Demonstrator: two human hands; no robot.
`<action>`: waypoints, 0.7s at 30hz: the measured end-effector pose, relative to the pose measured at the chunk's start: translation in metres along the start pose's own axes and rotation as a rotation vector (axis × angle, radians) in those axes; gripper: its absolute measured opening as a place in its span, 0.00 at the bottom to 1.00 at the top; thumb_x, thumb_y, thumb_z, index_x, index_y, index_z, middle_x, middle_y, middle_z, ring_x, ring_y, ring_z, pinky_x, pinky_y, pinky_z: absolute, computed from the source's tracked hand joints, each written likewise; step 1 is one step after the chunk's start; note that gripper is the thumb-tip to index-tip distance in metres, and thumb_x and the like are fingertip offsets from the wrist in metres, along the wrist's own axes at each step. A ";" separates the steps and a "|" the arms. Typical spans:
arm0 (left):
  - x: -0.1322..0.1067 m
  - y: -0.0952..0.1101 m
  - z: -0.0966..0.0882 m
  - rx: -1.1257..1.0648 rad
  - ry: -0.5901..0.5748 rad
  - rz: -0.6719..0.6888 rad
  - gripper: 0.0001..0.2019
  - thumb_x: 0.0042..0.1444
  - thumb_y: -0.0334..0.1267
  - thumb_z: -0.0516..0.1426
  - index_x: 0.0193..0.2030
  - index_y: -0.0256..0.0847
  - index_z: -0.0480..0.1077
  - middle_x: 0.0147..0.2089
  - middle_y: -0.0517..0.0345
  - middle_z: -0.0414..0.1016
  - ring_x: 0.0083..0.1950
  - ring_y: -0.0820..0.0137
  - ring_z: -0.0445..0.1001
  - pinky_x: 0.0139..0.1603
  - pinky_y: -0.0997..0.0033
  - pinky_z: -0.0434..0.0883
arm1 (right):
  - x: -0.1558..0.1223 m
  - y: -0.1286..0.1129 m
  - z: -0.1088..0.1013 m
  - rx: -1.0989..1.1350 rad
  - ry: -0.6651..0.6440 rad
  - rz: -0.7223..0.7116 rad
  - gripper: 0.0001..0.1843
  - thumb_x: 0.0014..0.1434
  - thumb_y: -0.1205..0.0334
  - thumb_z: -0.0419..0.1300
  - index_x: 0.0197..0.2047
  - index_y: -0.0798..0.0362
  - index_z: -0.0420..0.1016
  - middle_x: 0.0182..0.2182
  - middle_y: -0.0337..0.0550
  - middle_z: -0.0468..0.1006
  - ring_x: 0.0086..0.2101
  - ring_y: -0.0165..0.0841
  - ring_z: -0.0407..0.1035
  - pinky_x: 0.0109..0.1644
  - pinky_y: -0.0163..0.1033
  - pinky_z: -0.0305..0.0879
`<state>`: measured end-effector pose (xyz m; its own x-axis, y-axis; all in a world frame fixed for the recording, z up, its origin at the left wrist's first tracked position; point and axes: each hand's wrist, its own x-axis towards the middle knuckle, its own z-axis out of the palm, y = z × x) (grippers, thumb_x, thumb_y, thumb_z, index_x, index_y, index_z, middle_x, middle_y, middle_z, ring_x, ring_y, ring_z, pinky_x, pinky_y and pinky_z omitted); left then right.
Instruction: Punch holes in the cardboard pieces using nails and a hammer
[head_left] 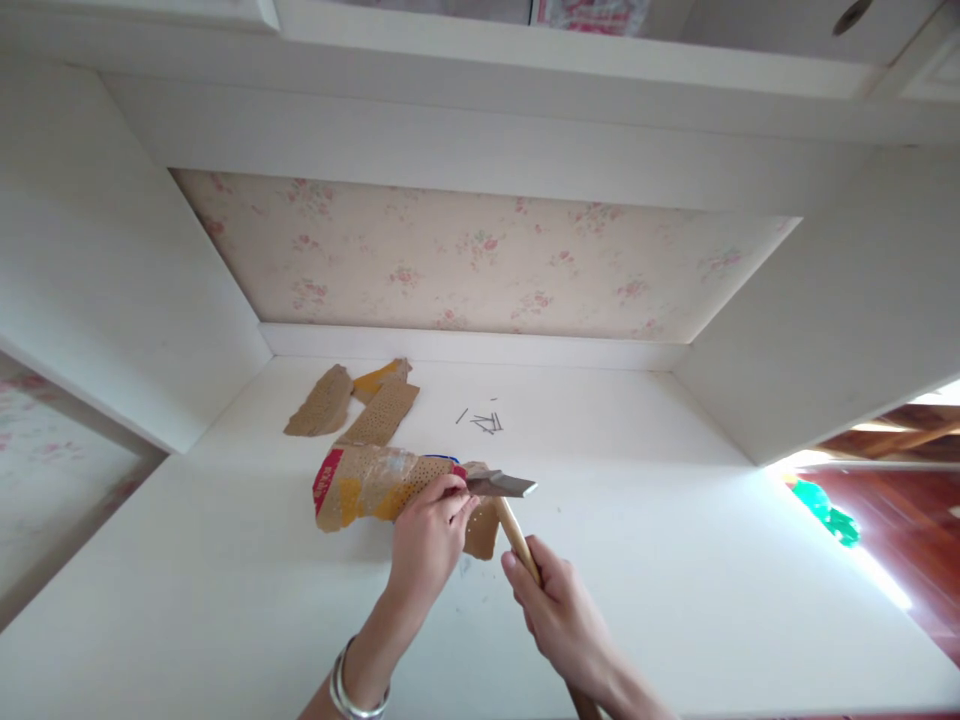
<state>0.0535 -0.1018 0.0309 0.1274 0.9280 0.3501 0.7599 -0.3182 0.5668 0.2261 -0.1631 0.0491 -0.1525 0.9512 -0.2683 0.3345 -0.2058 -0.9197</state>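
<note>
My right hand (551, 600) is wrapped round the wooden handle of a hammer (514, 530). Its metal head is over the right end of a torn cardboard piece (375, 483) with red and yellow print and many small holes. My left hand (433, 530) rests on that cardboard, fingertips pinched together right beside the hammer head; what they hold is hidden. A smaller brown cardboard scrap (481, 532) with holes lies under the hammer. Behind the hands, several loose nails (487, 422) lie on the white surface.
More torn cardboard pieces (382, 412) lie at the back left, near another scrap (321, 402). White side panels and a flowered back wall (480, 260) enclose the white tabletop (637, 540). A shelf edge (570, 60) runs overhead. Something green (825, 512) is beyond the right edge.
</note>
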 end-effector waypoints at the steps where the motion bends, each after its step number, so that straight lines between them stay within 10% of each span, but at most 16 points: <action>1: 0.000 0.000 0.000 -0.011 0.000 0.002 0.11 0.65 0.37 0.54 0.38 0.44 0.78 0.43 0.58 0.78 0.42 0.70 0.78 0.46 0.72 0.72 | 0.000 -0.001 0.000 0.015 0.001 0.000 0.21 0.67 0.44 0.48 0.27 0.47 0.53 0.18 0.26 0.55 0.17 0.23 0.51 0.19 0.31 0.46; 21: -0.002 0.000 0.002 -0.005 0.015 -0.083 0.15 0.55 0.39 0.63 0.49 0.42 0.73 0.48 0.53 0.72 0.47 0.63 0.75 0.52 0.61 0.73 | 0.000 -0.010 -0.005 -0.176 0.027 0.049 0.19 0.65 0.46 0.50 0.26 0.47 0.55 0.18 0.27 0.54 0.18 0.25 0.51 0.20 0.31 0.47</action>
<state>0.0548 -0.1030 0.0291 0.0548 0.9482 0.3129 0.7641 -0.2415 0.5982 0.2273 -0.1599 0.0601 -0.1074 0.9474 -0.3014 0.4984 -0.2110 -0.8409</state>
